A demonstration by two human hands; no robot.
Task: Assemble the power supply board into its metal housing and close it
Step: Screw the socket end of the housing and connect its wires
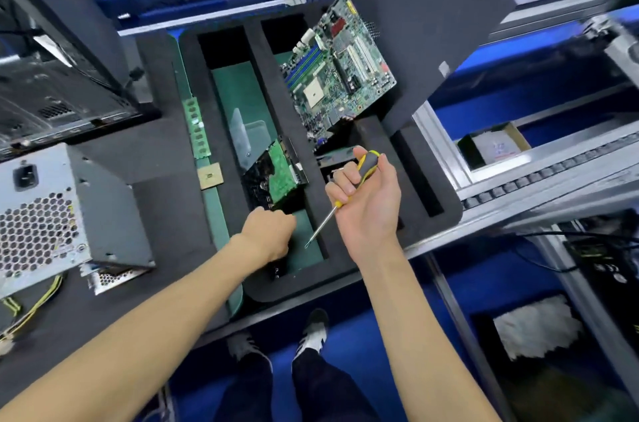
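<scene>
The metal housing [58, 214] of the power supply stands on the bench [166, 214], well to the left of the left hand [268, 236], with its perforated fan grille and mains socket facing the camera and yellow and black leads [24, 318] trailing out below it. A small perforated metal piece [114, 276] lies just beside its lower edge.

The left hand is curled into the near end of a slot in the black foam tray [345, 259], its fingers closed; what they hold, if anything, is hidden. Just beyond it a green circuit board [281, 176] leans in the same slot. The right hand [366, 200] is wrapped round the grey-and-yellow handle of a screwdriver [349, 190], whose tip points down between the two hands.

Recommended procedure, as judged from this position: the step appears to be retrieving a small part, probably a fastener, from the slot.
- Secure the part fully before lifting clear of the foam.
- Keep the screwdriver tip away from the board.
- Carry both to the housing on the left.

Count: one housing, one screwdriver, one foam tray, one motherboard [339, 72] beyond the right hand, one memory module [195, 127] and one small square chip [210, 176] beyond the left hand.
</scene>
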